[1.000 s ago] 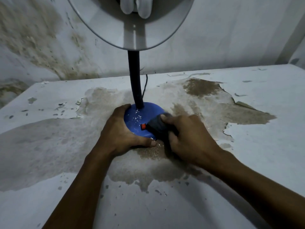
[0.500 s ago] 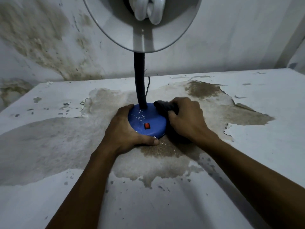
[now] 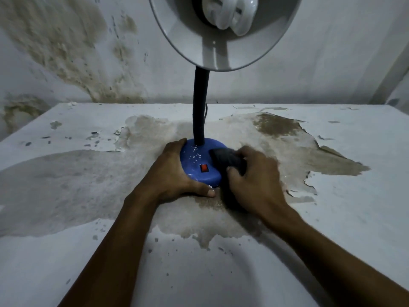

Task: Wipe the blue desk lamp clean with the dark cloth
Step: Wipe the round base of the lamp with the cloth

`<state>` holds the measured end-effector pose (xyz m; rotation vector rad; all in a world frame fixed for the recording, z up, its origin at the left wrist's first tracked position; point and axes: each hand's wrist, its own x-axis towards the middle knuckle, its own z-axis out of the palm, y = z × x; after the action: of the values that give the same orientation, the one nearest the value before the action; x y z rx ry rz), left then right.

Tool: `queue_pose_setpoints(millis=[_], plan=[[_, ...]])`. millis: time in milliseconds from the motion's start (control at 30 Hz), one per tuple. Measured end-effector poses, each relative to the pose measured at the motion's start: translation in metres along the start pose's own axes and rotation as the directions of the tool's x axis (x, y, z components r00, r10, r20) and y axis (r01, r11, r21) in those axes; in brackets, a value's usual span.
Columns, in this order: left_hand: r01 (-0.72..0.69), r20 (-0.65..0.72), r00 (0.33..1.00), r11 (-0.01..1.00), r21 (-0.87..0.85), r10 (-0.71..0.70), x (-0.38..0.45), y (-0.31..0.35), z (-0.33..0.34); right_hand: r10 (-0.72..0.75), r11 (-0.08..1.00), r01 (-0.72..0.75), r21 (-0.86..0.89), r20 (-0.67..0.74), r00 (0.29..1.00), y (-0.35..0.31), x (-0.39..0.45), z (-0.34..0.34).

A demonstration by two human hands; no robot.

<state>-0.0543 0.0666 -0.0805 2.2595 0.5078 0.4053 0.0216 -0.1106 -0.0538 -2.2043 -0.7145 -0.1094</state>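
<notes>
Two hands at the lamp base [image 3: 204, 171], which stands mid-table [image 3: 332, 229] on peeling, stained paint. Left hand [image 3: 174, 173]: fingers curled round the base's left edge, thumb under the near rim. Right hand [image 3: 254, 176]: fingers bunched round the dark cloth [image 3: 228, 158], pressed onto the base's right side. Red switch [image 3: 204, 168] on top; white specks. Black neck [image 3: 200, 107] rising; shade [image 3: 223, 47] with coiled bulb [image 3: 230, 12] above. Stained wall [image 3: 66, 52] behind.

Both forearms reaching forward, converging. Left hand [image 3: 174, 173] cupped, thumb laid flat along near side, fingers wrapped round far-left edge. Right hand [image 3: 254, 180] knuckles up, fingers curled tight in grip.
</notes>
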Motion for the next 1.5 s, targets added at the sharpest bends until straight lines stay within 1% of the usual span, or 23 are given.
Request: queue_pose_setpoints(millis=[100, 133, 200, 233, 333, 367, 533, 600, 667, 700, 800, 867, 900, 1033, 1100, 1133, 1200, 1267, 1300, 1333, 1400, 1433, 1500], plan=[[-0.012, -0.013, 1.000, 0.999, -0.051, 0.011, 0.002, -0.002, 0.002, -0.148, 0.988, 0.152, -0.030, 0.111, 0.983, -0.008, -0.021, -0.010], [-0.015, -0.022, 1.000, 0.998, -0.060, 0.014, 0.003, -0.003, 0.003, -0.156, 0.988, 0.153, 0.029, 0.194, 0.968, -0.008, -0.020, -0.019], [-0.010, -0.009, 1.000, 0.998, -0.066, 0.009, 0.003, -0.004, 0.002, -0.102, 0.978, 0.040, 0.203, 0.306, 0.946, -0.004, -0.013, -0.035], [-0.006, 0.017, 1.000, 0.998, -0.068, 0.007, 0.003, -0.004, -0.001, -0.057, 0.971, -0.012, 0.239, 0.278, 0.959, -0.002, -0.007, -0.039], [0.031, 0.109, 0.994, 0.996, -0.081, -0.022, 0.000, -0.008, -0.013, 0.040, 0.994, -0.038, 0.106, -0.011, 0.999, 0.003, 0.012, -0.030], [0.039, 0.129, 0.991, 0.994, -0.098, -0.026, -0.001, -0.009, -0.016, 0.058, 0.995, -0.055, 0.084, -0.033, 0.998, 0.001, 0.014, -0.024], [-0.005, 0.112, 0.994, 0.991, -0.133, 0.020, -0.006, -0.006, -0.020, -0.091, 0.995, 0.094, -0.033, 0.065, 0.994, -0.012, -0.022, -0.006], [-0.027, 0.065, 0.997, 0.987, -0.158, 0.038, -0.008, -0.004, -0.018, -0.144, 0.989, 0.145, 0.008, 0.199, 0.969, -0.015, -0.031, -0.015], [-0.027, 0.017, 0.999, 0.984, -0.175, 0.030, -0.010, -0.002, -0.013, -0.139, 0.987, 0.104, 0.126, 0.317, 0.938, -0.017, -0.030, -0.031], [-0.027, 0.001, 1.000, 0.984, -0.177, 0.028, -0.011, -0.001, -0.011, -0.124, 0.982, 0.068, 0.177, 0.330, 0.936, -0.019, -0.027, -0.037], [-0.037, -0.018, 0.999, 0.986, -0.162, 0.034, -0.014, -0.001, -0.005, -0.045, 0.982, 0.014, 0.188, 0.160, 0.986, -0.016, -0.004, -0.040], [-0.037, -0.042, 0.999, 0.988, -0.151, 0.031, -0.016, 0.000, -0.005, -0.038, 0.997, 0.036, 0.075, 0.020, 0.999, -0.016, 0.016, -0.035], [-0.043, -0.048, 0.998, 0.988, -0.146, 0.036, -0.016, 0.000, -0.004, -0.048, 0.999, 0.048, -0.003, 0.000, 0.999, -0.018, 0.025, -0.034], [-0.053, -0.054, 0.998, 0.986, -0.157, 0.046, -0.015, -0.001, -0.002, -0.059, 0.956, 0.110, -0.272, 0.190, 0.980, -0.028, 0.039, -0.012], [-0.055, -0.046, 0.998, 0.986, -0.154, 0.048, -0.013, 0.000, -0.002, -0.129, 0.893, 0.215, -0.395, 0.233, 0.964, -0.035, 0.029, -0.004], [-0.051, -0.037, 0.998, 0.987, -0.151, 0.046, -0.012, 0.000, -0.003, -0.183, 0.874, 0.284, -0.395, 0.275, 0.944, -0.038, 0.023, -0.002], [-0.056, -0.016, 0.998, 0.988, -0.142, 0.054, -0.010, -0.002, -0.004, -0.257, 0.885, 0.384, -0.265, 0.410, 0.875, -0.046, 0.014, -0.011], [-0.060, -0.005, 0.998, 0.991, -0.118, 0.060, -0.010, -0.005, -0.005, -0.247, 0.957, 0.288, -0.011, 0.486, 0.838, -0.053, 0.017, -0.031], [-0.060, -0.010, 0.998, 0.992, -0.108, 0.059, -0.010, -0.004, -0.006, -0.233, 0.972, 0.219, 0.084, 0.463, 0.855, -0.053, 0.021, -0.040], [-0.052, -0.019, 0.999, 0.993, -0.104, 0.050, -0.010, -0.005, -0.005, -0.217, 0.976, 0.195, 0.096, 0.396, 0.892, -0.049, 0.027, -0.042], [-0.031, -0.033, 0.999, 0.994, -0.103, 0.027, -0.011, -0.004, -0.005, -0.183, 0.980, 0.196, -0.033, 0.240, 0.953, -0.040, 0.037, -0.035], [-0.028, -0.037, 0.999, 0.994, -0.107, 0.024, -0.011, -0.003, -0.004, -0.165, 0.979, 0.187, -0.086, 0.216, 0.962, -0.038, 0.036, -0.029], [-0.035, -0.031, 0.999, 0.992, -0.119, 0.031, -0.012, -0.003, -0.004, -0.191, 0.957, 0.243, -0.157, 0.291, 0.938, -0.033, 0.027, -0.015]])
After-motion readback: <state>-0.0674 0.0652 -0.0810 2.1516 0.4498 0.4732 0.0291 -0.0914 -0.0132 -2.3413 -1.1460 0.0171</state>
